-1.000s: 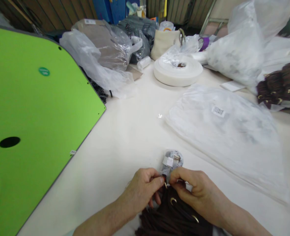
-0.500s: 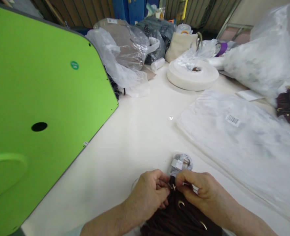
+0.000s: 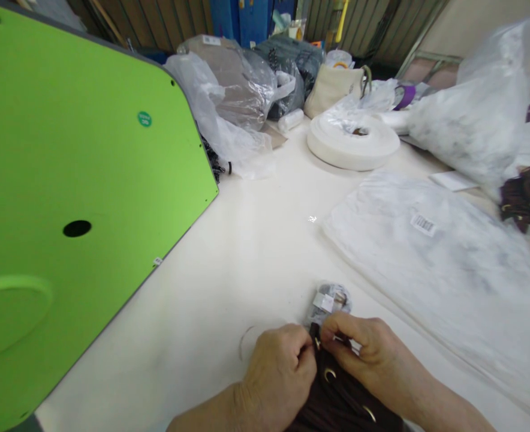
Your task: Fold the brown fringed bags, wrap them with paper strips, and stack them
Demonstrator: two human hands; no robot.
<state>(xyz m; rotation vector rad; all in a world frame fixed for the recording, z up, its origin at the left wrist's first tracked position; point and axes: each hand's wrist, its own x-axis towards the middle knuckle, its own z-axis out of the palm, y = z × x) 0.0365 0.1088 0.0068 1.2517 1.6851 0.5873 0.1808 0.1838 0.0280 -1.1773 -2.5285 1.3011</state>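
Surface (image 3: pixel 193 324): it is white and smooth.
White roll (image 3: pixel 332 150): lying flat, between 1 and 2 o'clock.
Flat plastic bag (image 3: pixel 431 264): at 3 o'clock, bearing a barcode label (image 3: pixel 424 224).
Bulging plastic bag (image 3: pixel 467 132): near 2 o'clock.
Cream bag (image 3: pixel 332 90): at 1 o'clock, behind the roll.
Small wrapped bundle (image 3: pixel 333 292): between 4 and 5 o'clock.

Bright, diffuse light; soft, stretched edges
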